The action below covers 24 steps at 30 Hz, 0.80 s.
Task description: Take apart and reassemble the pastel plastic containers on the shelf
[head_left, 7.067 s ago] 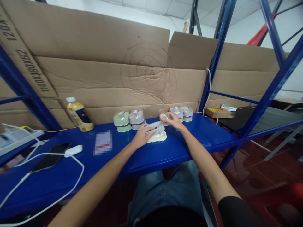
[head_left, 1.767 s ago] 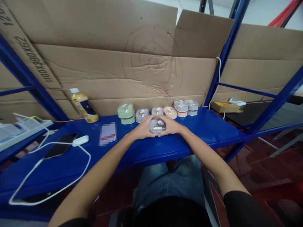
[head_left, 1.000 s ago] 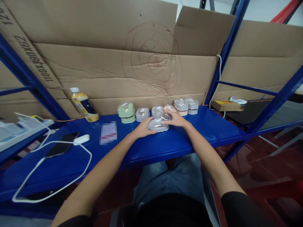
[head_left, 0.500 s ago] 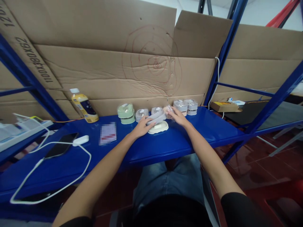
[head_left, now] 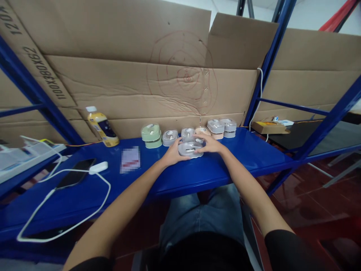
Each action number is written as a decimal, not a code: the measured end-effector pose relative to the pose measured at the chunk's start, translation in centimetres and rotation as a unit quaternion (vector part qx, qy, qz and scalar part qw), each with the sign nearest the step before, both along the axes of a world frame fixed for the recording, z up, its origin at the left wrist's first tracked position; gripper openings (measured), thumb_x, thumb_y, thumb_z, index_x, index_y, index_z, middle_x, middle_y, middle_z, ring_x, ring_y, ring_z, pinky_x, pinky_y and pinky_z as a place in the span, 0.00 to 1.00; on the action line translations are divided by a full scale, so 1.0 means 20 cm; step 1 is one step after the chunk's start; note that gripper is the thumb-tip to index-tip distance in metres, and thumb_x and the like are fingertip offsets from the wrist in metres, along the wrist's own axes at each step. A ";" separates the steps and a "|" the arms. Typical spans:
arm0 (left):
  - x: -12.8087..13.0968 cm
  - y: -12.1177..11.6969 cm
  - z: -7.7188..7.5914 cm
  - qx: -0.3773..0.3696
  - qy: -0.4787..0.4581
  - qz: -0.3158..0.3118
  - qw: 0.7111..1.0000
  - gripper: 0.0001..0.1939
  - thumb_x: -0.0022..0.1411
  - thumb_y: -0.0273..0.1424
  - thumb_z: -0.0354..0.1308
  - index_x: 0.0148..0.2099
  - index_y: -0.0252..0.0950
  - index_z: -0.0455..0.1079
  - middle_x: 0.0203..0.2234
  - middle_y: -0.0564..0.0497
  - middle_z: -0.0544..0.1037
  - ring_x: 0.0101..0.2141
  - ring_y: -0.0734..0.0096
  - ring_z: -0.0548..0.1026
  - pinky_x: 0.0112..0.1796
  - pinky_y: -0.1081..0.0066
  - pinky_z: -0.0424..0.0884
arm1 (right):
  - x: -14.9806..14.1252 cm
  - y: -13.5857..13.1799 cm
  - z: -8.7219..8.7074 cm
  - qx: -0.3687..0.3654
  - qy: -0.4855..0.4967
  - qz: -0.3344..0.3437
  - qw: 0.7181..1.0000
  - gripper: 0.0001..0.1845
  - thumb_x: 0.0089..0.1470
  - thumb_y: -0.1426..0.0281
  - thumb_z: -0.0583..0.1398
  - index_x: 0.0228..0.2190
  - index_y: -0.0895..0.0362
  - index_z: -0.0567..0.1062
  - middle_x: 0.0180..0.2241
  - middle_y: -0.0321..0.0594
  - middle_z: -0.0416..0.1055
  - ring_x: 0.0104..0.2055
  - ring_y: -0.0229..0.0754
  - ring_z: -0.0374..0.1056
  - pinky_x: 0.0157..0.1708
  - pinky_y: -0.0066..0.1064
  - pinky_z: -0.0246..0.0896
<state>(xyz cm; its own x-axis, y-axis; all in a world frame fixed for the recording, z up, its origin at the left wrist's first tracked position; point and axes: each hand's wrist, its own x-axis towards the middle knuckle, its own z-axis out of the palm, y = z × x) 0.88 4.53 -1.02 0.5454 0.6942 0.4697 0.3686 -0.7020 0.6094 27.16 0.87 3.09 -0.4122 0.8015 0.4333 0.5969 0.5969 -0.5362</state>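
Observation:
A pale grey box (head_left: pixel 187 149) with a clear lid (head_left: pixel 192 144) rests at the middle of the table, between my hands. My left hand (head_left: pixel 172 153) grips its left side, thumb along the near edge. My right hand (head_left: pixel 210 144) curves over the right part, fingers and thumb on the clear lid. Whether the lid is fully seated I cannot tell. Just behind are a grey box (head_left: pixel 188 133) and a beige box (head_left: pixel 202 131), both partly hidden by the hands. Left of them sits another grey box (head_left: pixel 170 138).
Green stacked boxes (head_left: pixel 151 136) stand at the row's left end, grey-topped stacks (head_left: pixel 216 128) at its right. On the blue table (head_left: pixel 158 182) are a yellow bottle (head_left: pixel 103 127), a blurred card (head_left: pixel 130 159), a phone (head_left: pixel 75 174) and a looping white cable (head_left: pixel 108 194). Cardboard (head_left: pixel 126 82) closes the back.
The grey piece, earlier tilted above a cream oval base, now lies level and covers it. My right hand has brought the clear lid down and left onto it.

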 end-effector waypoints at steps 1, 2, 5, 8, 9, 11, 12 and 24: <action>0.01 0.00 -0.01 -0.016 -0.020 -0.003 1.000 0.63 0.43 0.47 0.78 0.73 0.37 0.49 0.63 0.34 0.68 0.63 0.40 0.67 0.62 0.44 0.64 | -0.01 0.00 -0.01 0.001 -0.017 0.007 1.000 0.47 0.42 0.57 0.75 0.63 0.52 0.71 0.60 0.47 0.73 0.61 0.54 0.69 0.63 0.50 0.61; 0.02 0.00 -0.03 -0.029 -0.035 -0.008 0.999 0.66 0.42 0.46 0.79 0.74 0.36 0.46 0.63 0.34 0.68 0.63 0.40 0.68 0.62 0.44 0.64 | -0.03 -0.01 -0.01 0.004 -0.031 0.013 0.999 0.47 0.42 0.57 0.76 0.62 0.52 0.72 0.59 0.48 0.73 0.61 0.54 0.70 0.63 0.50 0.61; 0.04 0.00 -0.05 -0.054 -0.043 -0.026 0.997 0.69 0.41 0.46 0.79 0.75 0.34 0.43 0.59 0.33 0.71 0.60 0.41 0.71 0.61 0.44 0.66 | -0.06 -0.01 -0.02 0.016 -0.057 0.033 0.998 0.48 0.40 0.56 0.77 0.61 0.53 0.73 0.58 0.49 0.74 0.60 0.55 0.70 0.63 0.50 0.61; 0.04 -0.01 -0.05 -0.065 -0.037 -0.025 0.997 0.68 0.40 0.46 0.79 0.74 0.32 0.44 0.57 0.34 0.72 0.58 0.42 0.72 0.60 0.45 0.67 | -0.08 -0.02 -0.02 0.018 -0.066 0.041 0.997 0.47 0.41 0.54 0.76 0.61 0.53 0.74 0.57 0.48 0.74 0.59 0.54 0.70 0.61 0.50 0.63; 0.05 -0.01 -0.05 -0.066 -0.035 -0.024 0.997 0.68 0.40 0.46 0.79 0.74 0.32 0.45 0.56 0.34 0.73 0.58 0.42 0.73 0.60 0.45 0.67 | -0.08 -0.02 -0.02 0.018 -0.069 0.041 0.997 0.47 0.41 0.54 0.76 0.61 0.53 0.73 0.57 0.48 0.74 0.59 0.54 0.70 0.61 0.50 0.63; 0.04 -0.01 -0.04 -0.067 -0.029 -0.027 0.997 0.67 0.40 0.45 0.79 0.73 0.34 0.47 0.57 0.35 0.73 0.58 0.41 0.73 0.60 0.44 0.67 | -0.08 -0.02 -0.02 0.017 -0.077 0.038 0.996 0.47 0.42 0.53 0.75 0.61 0.53 0.73 0.57 0.49 0.73 0.59 0.54 0.70 0.61 0.51 0.63; 0.04 -0.01 -0.04 -0.068 -0.026 -0.030 0.997 0.66 0.40 0.45 0.79 0.73 0.34 0.47 0.57 0.35 0.73 0.59 0.41 0.73 0.60 0.44 0.66 | -0.08 -0.03 -0.02 0.015 -0.082 0.036 0.996 0.47 0.42 0.53 0.75 0.62 0.52 0.73 0.57 0.49 0.73 0.59 0.55 0.70 0.61 0.51 0.63; -0.01 0.00 -0.01 -0.066 0.014 -0.075 0.995 0.57 0.44 0.44 0.78 0.70 0.37 0.56 0.59 0.36 0.73 0.59 0.43 0.73 0.61 0.44 0.66 | 0.00 -0.12 -0.14 0.013 -0.065 -0.034 0.997 0.51 0.45 0.46 0.73 0.65 0.53 0.69 0.58 0.51 0.72 0.59 0.58 0.70 0.60 0.51 0.64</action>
<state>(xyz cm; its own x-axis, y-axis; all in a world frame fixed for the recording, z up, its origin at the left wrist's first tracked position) 0.67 4.50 -1.18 0.6588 0.6588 0.3633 0.2837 -0.6648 0.6911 27.25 -1.48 0.29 -0.4110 0.8185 0.4014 0.6998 0.5655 -0.4365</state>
